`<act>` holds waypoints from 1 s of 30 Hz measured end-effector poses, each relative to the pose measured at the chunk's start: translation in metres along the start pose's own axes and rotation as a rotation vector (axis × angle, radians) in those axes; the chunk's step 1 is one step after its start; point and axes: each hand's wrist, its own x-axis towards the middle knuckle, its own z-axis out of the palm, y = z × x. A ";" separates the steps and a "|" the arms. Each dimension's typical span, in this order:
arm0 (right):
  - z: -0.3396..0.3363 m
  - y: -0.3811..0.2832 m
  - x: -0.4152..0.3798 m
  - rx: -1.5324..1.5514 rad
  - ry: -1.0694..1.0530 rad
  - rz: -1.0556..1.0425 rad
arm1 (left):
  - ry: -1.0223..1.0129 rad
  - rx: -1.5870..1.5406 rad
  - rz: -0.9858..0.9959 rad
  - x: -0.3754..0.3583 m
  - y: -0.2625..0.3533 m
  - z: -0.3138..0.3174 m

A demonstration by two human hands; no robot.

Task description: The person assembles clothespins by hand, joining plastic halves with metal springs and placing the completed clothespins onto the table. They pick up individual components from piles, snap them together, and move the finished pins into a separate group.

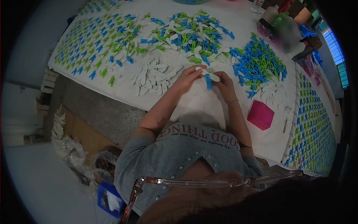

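Just above the table, near its front edge, a blue clip [209, 83] hangs down from a white paddle-shaped piece [214, 77]. My left hand [189, 79] pinches the left end of the white piece between thumb and fingers. At its right end, my right hand [225, 86] has closed fingers on the same piece, with a bracelet at the wrist. Loose white pieces [153, 76] lie in a pile left of my hands. To the right is a heap of blue and green clips [259, 61], beside more white pieces [273, 91].
A mixed heap of clips with white pieces [194, 35] lies beyond my hands. Rows of clips [85, 44] cover the table's left side, and more rows [312, 127] fill the right. A pink box [260, 115] sits near my right forearm. Bottles [270, 15] stand at the back right.
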 end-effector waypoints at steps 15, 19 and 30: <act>-0.012 -0.046 -0.001 0.030 -0.213 0.234 | 0.448 0.372 0.416 -0.016 0.030 -0.026; -0.071 -0.046 0.036 -0.459 0.234 -0.221 | 0.519 0.640 0.309 -0.032 0.086 -0.099; 0.047 -0.060 0.086 -1.332 -0.025 -0.306 | 0.603 1.301 0.639 -0.046 0.076 -0.071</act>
